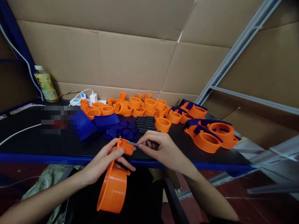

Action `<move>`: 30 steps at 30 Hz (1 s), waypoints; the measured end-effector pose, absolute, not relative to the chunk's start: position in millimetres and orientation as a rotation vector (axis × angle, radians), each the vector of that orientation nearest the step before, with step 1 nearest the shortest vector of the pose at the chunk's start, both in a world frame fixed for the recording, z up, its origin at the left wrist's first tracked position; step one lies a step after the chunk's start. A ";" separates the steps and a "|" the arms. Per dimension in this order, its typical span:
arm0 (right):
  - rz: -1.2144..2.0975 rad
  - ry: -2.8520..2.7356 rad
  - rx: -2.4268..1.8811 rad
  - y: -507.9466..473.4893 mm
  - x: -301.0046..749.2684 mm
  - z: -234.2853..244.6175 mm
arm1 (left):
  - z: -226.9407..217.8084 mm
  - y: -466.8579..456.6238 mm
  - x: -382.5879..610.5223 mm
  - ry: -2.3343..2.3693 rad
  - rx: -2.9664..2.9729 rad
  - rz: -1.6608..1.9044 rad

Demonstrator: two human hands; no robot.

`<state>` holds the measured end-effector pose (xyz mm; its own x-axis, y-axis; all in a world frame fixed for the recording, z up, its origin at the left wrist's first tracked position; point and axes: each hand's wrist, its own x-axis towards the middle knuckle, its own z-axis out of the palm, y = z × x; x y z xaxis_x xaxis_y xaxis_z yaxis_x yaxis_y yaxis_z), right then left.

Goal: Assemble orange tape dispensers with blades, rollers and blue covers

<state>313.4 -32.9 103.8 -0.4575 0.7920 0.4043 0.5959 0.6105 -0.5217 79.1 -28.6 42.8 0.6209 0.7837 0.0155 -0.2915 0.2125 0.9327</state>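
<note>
We hold an orange ring bracket (115,189) in our left hand (102,163), its box-shaped socket (126,148) uppermost and its round band hanging below the front edge of the counter (23,143). The left thumb presses on the socket's near side; some of the other fingers pass behind it, where we cannot tell their full grip.

Our right hand (163,149) pinches a thin grey rod (133,143) by its right end, thumb and index finger pressed together on it. The rod lies directly left of those fingers, near the middle of the counter's front edge. Its long axis runs nearly level across our view, dipping slightly to the right, and its left end meets the upper part of the socket. We cannot tell whether that end sits inside or only against it. The right hand is nearer the rod, the left nearer the bracket.

Behind our right hand stand stacked black bars (142,124), with blue sheets (86,126) to their left. Loose orange rings (163,124) crowd toward the rear edge; blue-strapped orange rings (207,141) lie by the right end.
</note>
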 end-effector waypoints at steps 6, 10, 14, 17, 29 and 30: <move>0.327 -2.253 -1.086 -25.0 300.6 96.9 | 37.3 -26.3 76.4 0.543 1.144 0.720; 0.291 -2.243 -1.042 -21.9 294.5 93.0 | 36.6 -26.6 75.1 0.530 1.098 0.761; 0.286 -2.236 -1.017 -15.4 292.1 90.8 | 38.3 -25.9 74.8 0.487 0.978 0.805; 0.342 -2.237 -1.055 -8.9 295.5 95.1 | 40.7 -25.7 75.4 0.479 0.950 0.817; -0.212 -2.506 -1.447 35.0 360.8 101.4 | 43.8 -27.5 76.9 0.487 0.907 0.837; -0.230 -2.527 -1.447 36.1 360.0 99.1 | 43.6 -27.4 76.9 0.487 0.908 0.837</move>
